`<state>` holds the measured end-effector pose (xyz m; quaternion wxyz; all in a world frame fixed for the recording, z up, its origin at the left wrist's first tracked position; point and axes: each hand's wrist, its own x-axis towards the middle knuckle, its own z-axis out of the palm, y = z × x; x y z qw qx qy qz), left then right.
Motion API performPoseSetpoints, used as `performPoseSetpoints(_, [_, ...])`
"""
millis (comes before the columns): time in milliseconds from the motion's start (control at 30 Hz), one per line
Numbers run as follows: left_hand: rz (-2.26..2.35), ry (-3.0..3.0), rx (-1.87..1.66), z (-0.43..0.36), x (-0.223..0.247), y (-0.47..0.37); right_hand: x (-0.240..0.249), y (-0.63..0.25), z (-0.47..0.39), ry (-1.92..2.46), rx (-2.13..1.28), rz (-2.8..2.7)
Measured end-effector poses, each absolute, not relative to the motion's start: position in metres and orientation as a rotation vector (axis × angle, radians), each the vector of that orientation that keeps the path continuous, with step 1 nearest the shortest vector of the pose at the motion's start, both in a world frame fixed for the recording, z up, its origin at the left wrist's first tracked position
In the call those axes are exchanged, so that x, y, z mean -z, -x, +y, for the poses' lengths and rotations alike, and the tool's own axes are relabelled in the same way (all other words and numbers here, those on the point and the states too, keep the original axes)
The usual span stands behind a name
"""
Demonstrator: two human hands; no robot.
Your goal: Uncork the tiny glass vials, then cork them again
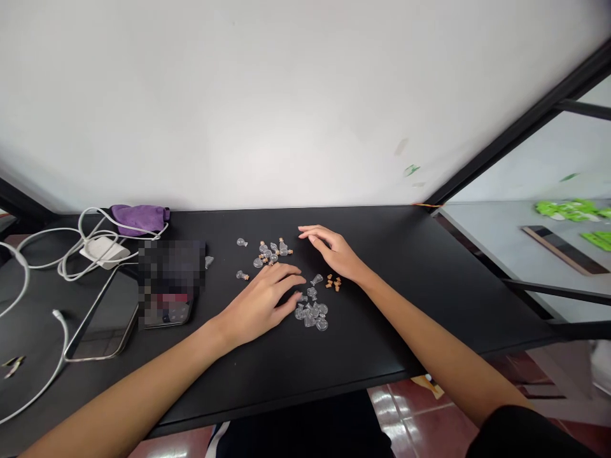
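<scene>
My left hand (261,300) hovers low or rests over the black table, its fingers spread and holding nothing. Just right of its thumb lies a loose heap of tiny clear glass bottles (311,315) without stoppers. Farther back, beyond the left fingertips, is a cluster of similar bottles (273,252), many with corks in their necks. My right hand (334,251) is stretched out to the right of that cluster, fingers extended with nothing visible in them. Several small loose corks (334,283) lie below its wrist. Single bottles sit apart, one corked bottle (242,275) near my left hand.
A phone (102,312), a partly pixelated dark device (169,286), a white charger (104,252) with looping cable and a purple cloth (139,219) occupy the left side. A white wall (286,102) closes off the back. Black metal frame bars (501,124) stand at right.
</scene>
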<state>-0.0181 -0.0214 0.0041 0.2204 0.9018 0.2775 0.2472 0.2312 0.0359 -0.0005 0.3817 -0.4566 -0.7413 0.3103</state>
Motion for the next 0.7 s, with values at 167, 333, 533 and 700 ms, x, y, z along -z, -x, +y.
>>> performPoseSetpoints(167, [0.592, -2.646, -0.425, -0.024, -0.008, 0.013, 0.007, -0.236, 0.049, 1.212, -0.828, -1.71])
performPoseSetpoints(333, [0.579, -2.677, -0.384, -0.022, -0.005, 0.011, 0.019, -0.229, 0.07, 1.093, -0.892, -1.57])
performPoseSetpoints(533, [0.594, -2.729, -0.41, -0.022, -0.007, 0.008, 0.02, -0.214, 0.092, 1.029, -0.928, -1.301])
performPoseSetpoints(700, [0.754, -2.808, -0.588, -0.019, -0.007, 0.004, 0.019, -0.215, 0.096, 0.967, -0.989, -1.206])
